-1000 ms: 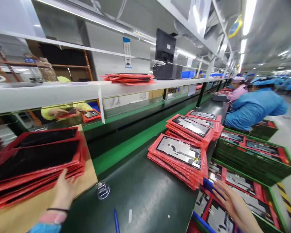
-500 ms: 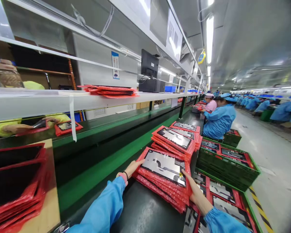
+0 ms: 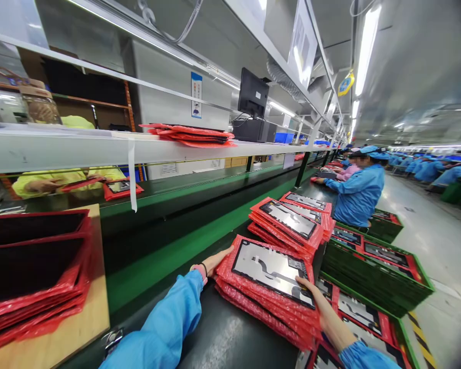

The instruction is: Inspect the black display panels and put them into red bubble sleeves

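Panel stack point(image 3: 271, 269) lies unlifted on the counter point(image 3: 234, 343); left grip point(image 3: 215, 261) presses open-palmed at nine o'clock, right grip point(image 3: 318, 303) clasps its four o'clock edge.

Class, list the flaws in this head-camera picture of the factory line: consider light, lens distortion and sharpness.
Head view: the ceiling strip lights burn out to white; the white shelf flares leftward from wide-angle stretch; glare sheens the metal panel atop the stack of red bags; distant workers are soft; the lower right corner darkens.

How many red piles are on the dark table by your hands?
3: near pile in front, middle pile right behind it, far pile beyond. More may hide farther along.
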The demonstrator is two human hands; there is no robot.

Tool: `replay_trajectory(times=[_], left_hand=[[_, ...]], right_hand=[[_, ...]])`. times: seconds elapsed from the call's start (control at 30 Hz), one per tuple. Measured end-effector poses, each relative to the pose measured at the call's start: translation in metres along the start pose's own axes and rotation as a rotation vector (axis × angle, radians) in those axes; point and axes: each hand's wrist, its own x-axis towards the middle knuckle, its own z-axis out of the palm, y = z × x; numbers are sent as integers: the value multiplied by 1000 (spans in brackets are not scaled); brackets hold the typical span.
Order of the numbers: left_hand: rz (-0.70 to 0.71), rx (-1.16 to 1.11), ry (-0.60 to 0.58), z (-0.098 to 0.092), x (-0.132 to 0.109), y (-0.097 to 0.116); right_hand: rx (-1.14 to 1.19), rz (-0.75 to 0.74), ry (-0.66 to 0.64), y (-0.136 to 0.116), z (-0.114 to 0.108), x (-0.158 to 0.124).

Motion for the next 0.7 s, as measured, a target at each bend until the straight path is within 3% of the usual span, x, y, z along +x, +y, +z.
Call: replay_trajectory(times=[0.13, 0.33, 0.53, 0.7], left_hand=[[-135, -11, 28, 2, -17, -14], [-206, -61, 2, 23, -76, -33], [-166, -89, -17, 60, -118, -60], [-40, -75, 4, 82, -151, -70]], right_hand=[[-19, 20, 22, 6, -7, -24], [-97, 3, 159, 39, -33, -63], [-235, -291, 350, 86, -57, -97], [-269, -332, 407, 107, -67, -124]])
